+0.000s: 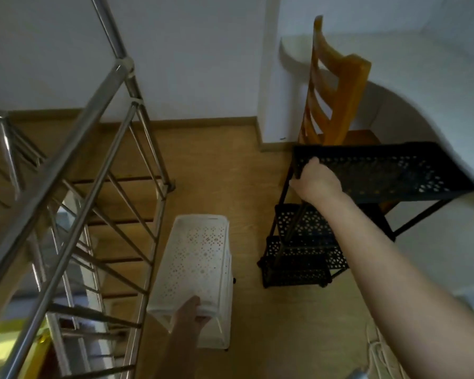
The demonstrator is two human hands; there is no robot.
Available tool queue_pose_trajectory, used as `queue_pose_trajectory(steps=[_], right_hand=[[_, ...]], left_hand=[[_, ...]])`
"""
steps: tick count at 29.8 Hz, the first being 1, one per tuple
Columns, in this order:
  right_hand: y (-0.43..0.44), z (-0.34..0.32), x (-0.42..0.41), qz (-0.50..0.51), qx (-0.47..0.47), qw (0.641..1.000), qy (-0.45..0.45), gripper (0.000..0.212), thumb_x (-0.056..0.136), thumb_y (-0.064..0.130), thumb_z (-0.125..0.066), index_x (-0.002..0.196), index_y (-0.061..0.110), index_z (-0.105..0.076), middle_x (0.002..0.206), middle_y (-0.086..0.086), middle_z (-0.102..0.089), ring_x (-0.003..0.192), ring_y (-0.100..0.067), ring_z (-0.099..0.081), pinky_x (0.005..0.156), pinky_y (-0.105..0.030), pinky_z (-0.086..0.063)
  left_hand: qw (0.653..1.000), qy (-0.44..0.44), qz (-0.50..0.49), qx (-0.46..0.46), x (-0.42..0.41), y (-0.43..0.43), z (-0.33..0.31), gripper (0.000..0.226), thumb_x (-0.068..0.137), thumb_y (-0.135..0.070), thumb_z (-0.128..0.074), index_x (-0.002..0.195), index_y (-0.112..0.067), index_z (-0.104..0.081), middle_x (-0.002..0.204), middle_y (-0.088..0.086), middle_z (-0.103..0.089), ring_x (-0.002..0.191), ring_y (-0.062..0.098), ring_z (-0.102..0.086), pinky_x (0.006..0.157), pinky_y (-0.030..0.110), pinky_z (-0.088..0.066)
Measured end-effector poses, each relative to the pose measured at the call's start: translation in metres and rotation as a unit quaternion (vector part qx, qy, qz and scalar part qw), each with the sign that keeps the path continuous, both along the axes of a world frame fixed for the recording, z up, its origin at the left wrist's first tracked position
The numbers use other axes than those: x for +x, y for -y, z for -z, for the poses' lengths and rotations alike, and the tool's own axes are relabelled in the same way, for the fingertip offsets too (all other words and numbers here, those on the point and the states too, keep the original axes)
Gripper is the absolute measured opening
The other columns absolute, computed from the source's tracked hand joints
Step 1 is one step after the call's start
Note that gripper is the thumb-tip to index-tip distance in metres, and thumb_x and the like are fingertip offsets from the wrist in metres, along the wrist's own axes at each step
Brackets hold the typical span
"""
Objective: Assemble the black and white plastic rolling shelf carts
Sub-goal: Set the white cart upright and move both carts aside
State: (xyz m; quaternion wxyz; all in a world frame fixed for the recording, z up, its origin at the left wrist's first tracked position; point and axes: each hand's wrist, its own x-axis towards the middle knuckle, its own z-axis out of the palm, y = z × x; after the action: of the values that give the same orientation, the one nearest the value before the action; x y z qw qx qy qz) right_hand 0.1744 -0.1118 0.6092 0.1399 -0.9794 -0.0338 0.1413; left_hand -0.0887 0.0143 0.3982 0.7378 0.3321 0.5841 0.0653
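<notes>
Black plastic forms the cart (381,170) on the right, standing on the wooden floor (230,173) just in front of an orange-brown chair (331,99); the right hand (316,181) has its fingers curled over the left end of its top tray. The white cart (200,258) stands apart to its left, near a steel stair railing (74,127), and the left hand (190,313) grips the near rim of its top tray

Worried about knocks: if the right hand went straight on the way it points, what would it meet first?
The right hand grips a corner of the black cart's top shelf; past that, probably the wall corner, though depth is unclear.
</notes>
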Motion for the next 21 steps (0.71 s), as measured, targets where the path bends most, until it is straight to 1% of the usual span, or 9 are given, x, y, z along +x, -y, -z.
queue_pose_trajectory(steps=[2,4,5,8,10,13,16,19,21], right_hand=[[-0.001,0.014,0.002,-0.022,-0.023,0.999,0.022,0.053,0.095,0.011,-0.050,0.143,0.006,-0.028,0.131,-0.017,-0.052,0.114,-0.031,-0.055,0.080,-0.036,-0.047],[-0.001,0.018,-0.003,-0.064,-0.044,0.996,0.034,0.054,0.090,0.001,-0.050,0.141,0.008,-0.031,0.123,-0.017,-0.055,0.109,-0.032,-0.057,0.074,-0.036,-0.047],[0.001,0.015,-0.009,-0.084,-0.047,0.995,0.034,0.055,0.089,-0.001,-0.050,0.140,0.008,-0.031,0.121,-0.017,-0.056,0.107,-0.033,-0.057,0.072,-0.035,-0.046],[0.024,0.010,-0.037,-0.132,-0.029,0.991,0.017,0.060,0.087,-0.004,-0.051,0.142,0.009,-0.030,0.114,-0.018,-0.059,0.103,-0.033,-0.059,0.074,-0.034,-0.048],[0.052,0.011,-0.061,-0.157,0.000,0.988,-0.002,0.062,0.084,-0.008,-0.049,0.141,0.012,-0.034,0.112,-0.018,-0.060,0.102,-0.032,-0.060,0.078,-0.033,-0.048],[0.098,0.009,-0.088,-0.212,-0.003,0.977,-0.015,0.049,0.079,-0.010,-0.052,0.120,0.016,-0.049,0.110,-0.014,-0.062,0.105,-0.029,-0.060,0.080,-0.031,-0.046],[0.135,0.002,-0.103,-0.272,0.055,0.960,-0.047,0.045,0.074,-0.015,-0.055,0.089,0.028,-0.052,0.105,-0.002,-0.064,0.105,-0.017,-0.061,0.084,-0.023,-0.045],[0.151,-0.001,-0.105,-0.344,0.095,0.931,-0.070,0.062,0.072,-0.017,-0.058,0.078,0.044,-0.052,0.120,0.017,-0.060,0.120,0.009,-0.049,0.100,-0.007,-0.033],[0.154,0.000,-0.096,-0.343,0.083,0.933,-0.069,0.055,0.074,-0.013,-0.062,0.073,0.041,-0.053,0.124,0.015,-0.056,0.123,0.006,-0.047,0.101,-0.006,-0.029]], left_hand=[[0.999,-0.024,-0.046,-0.017,0.006,-0.002,-0.008,0.027,0.092,-0.002,-0.054,0.111,-0.012,-0.038,0.114,0.007,-0.037,0.116,0.035,-0.042,0.100,0.057,-0.041],[0.996,-0.011,-0.074,-0.038,0.004,-0.004,-0.019,0.021,0.091,0.000,-0.054,0.103,-0.009,-0.040,0.108,0.005,-0.039,0.099,0.030,-0.042,0.093,0.052,-0.045],[0.994,0.022,-0.089,-0.058,-0.003,-0.004,-0.025,0.020,0.090,-0.001,-0.057,0.102,-0.008,-0.042,0.107,0.004,-0.041,0.097,0.027,-0.043,0.088,0.044,-0.049],[0.970,0.104,-0.129,-0.179,-0.014,-0.007,-0.042,0.046,0.083,-0.017,-0.068,0.123,-0.020,-0.047,0.133,0.001,-0.042,0.121,0.021,-0.043,0.084,0.011,-0.048],[0.973,0.099,-0.127,-0.166,-0.017,-0.015,-0.055,0.042,0.086,-0.022,-0.065,0.125,-0.017,-0.049,0.137,0.005,-0.044,0.123,0.025,-0.045,0.092,0.021,-0.046],[0.992,0.085,-0.035,-0.091,-0.025,-0.022,-0.088,0.031,0.087,-0.035,-0.062,0.112,-0.018,-0.057,0.119,0.004,-0.057,0.112,0.024,-0.055,0.099,0.044,-0.046],[0.997,0.039,-0.032,-0.054,-0.019,-0.037,-0.107,0.010,0.087,-0.012,-0.064,0.087,-0.008,-0.055,0.100,0.011,-0.054,0.091,0.028,-0.055,0.096,0.050,-0.046],[0.998,0.026,-0.023,-0.053,-0.013,-0.052,-0.113,0.009,0.085,-0.006,-0.065,0.086,-0.004,-0.057,0.105,0.018,-0.057,0.087,0.032,-0.056,0.095,0.055,-0.046],[0.997,0.031,-0.016,-0.065,-0.011,-0.057,-0.114,0.006,0.085,-0.007,-0.065,0.087,-0.004,-0.060,0.105,0.018,-0.057,0.088,0.032,-0.056,0.091,0.054,-0.048]])
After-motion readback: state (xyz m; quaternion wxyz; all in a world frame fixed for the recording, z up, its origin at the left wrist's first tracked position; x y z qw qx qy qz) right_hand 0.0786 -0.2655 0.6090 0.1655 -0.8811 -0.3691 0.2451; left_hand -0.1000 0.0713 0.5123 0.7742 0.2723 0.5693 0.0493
